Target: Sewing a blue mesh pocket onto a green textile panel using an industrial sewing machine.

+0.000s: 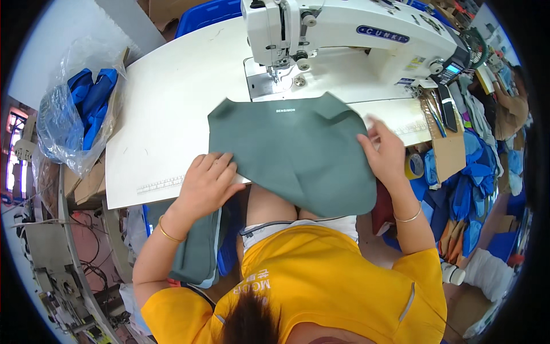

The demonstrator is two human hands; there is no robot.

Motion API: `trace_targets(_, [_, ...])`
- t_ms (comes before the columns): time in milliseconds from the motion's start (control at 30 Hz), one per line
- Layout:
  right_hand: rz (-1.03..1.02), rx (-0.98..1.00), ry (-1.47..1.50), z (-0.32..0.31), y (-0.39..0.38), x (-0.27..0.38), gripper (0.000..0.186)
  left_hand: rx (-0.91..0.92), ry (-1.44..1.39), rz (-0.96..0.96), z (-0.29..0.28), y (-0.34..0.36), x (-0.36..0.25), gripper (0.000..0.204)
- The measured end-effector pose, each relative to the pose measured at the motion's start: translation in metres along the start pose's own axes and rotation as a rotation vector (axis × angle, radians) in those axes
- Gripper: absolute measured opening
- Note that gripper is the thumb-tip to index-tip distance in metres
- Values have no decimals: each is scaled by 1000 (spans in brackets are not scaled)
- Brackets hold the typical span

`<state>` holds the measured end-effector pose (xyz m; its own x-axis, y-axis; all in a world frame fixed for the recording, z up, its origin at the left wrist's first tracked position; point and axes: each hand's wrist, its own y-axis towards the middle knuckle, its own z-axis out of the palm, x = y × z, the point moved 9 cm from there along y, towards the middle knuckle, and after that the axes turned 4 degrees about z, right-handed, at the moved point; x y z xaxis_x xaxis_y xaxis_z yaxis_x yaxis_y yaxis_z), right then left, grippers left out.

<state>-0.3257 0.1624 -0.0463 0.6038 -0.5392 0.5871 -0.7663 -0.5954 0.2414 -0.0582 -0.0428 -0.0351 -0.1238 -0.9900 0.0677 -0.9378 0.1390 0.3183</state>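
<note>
A worker [338, 269] wears a yellow short-sleeved shirt [332, 258] with white lettering [259, 284], dark-trimmed white shorts [344, 227], a gold-toned bangle [166, 234] and a silvery bracelet [409, 219].

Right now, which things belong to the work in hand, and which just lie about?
Likely in use: green panel, left hand and right hand at its edges; white sewing machine; worktable.

Apparently lying about: black phone; tape roll; bagged blue fabric.

There are two bare hands, one left hand [209, 180] and one right hand [388, 153], two bracelets [408, 221], one green panel [292, 146] between the hands, one white sewing machine [341, 34], one white table [166, 97], one clear plastic bag [50, 117], one dark phone [448, 112]; blue cloth pieces [461, 192] at right overlap beyond counting
</note>
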Motion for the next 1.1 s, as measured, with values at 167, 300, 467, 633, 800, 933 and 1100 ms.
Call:
trace_targets(167, [-523, 57, -147, 28, -6, 70, 50, -14, -51, -153, 24, -13, 15, 54])
trace_targets(300, [-611, 291, -203, 81, 0, 86, 55, -103, 261, -628, 4, -79, 122, 77])
trace_targets(467, [-664, 279, -151, 85, 12, 81, 55, 210, -688, -568, -17, -114, 111, 59])
trace_targets(633, [-710, 298, -166, 102, 15, 89, 54, 205, -365, -156, -48, -10, -3, 50])
trace_targets(800, [-742, 281, -128, 119, 28, 102, 56, 214, -546, -312, 10, 65, 35, 53])
trace_targets(933, [-657, 232, -194, 115, 44, 95, 58, 503, -770, -313, 16, 35, 46, 45])
trace_targets(1100, [-662, 233, -222, 112, 42, 95, 59, 444, -388, -654, 0, 2, 97, 31])
